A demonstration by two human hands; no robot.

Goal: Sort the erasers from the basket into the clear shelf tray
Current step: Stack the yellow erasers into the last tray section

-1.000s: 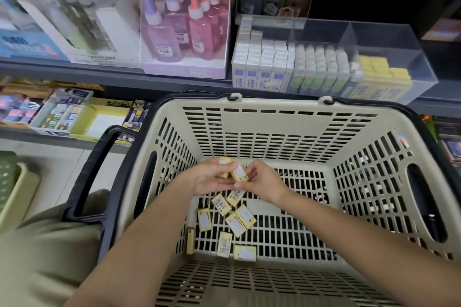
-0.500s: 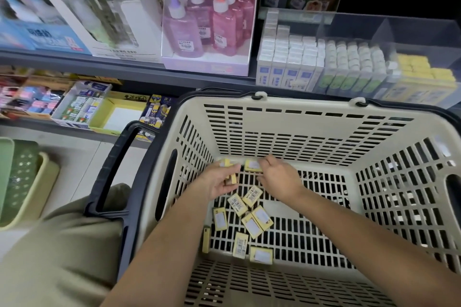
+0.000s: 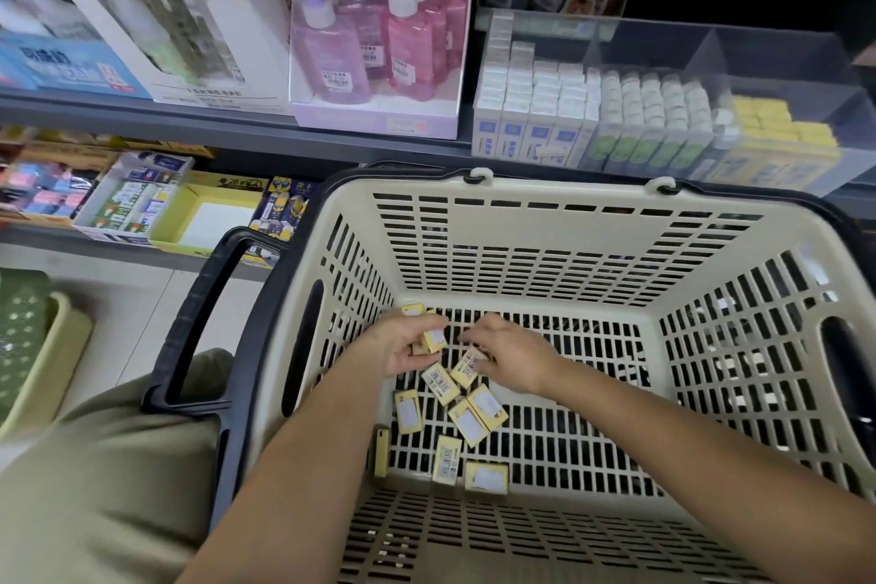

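Note:
A cream slotted basket [image 3: 569, 251] with black rim fills the middle. Several small yellow boxed erasers [image 3: 474, 422] lie loose on its floor. My left hand [image 3: 403, 346] is down in the basket and holds a few yellow erasers [image 3: 433, 339] in its curled fingers. My right hand [image 3: 512, 358] is just to its right, fingers bent down onto an eraser with a barcode label [image 3: 467, 368] on the floor. The clear shelf tray [image 3: 782, 62] stands on the shelf behind the basket, with white, green and yellow erasers in rows.
Glue bottles in a display box [image 3: 379, 38] stand left of the tray on the grey shelf [image 3: 189, 119]. A lower shelf holds small boxes [image 3: 142, 199]. The basket's black handle [image 3: 199, 322] hangs at left over my knee. A green basket [image 3: 28, 346] sits on the floor.
My right hand has dropped from the far end of the basket floor toward the loose erasers. My left hand has gained another eraser. The view has shifted left.

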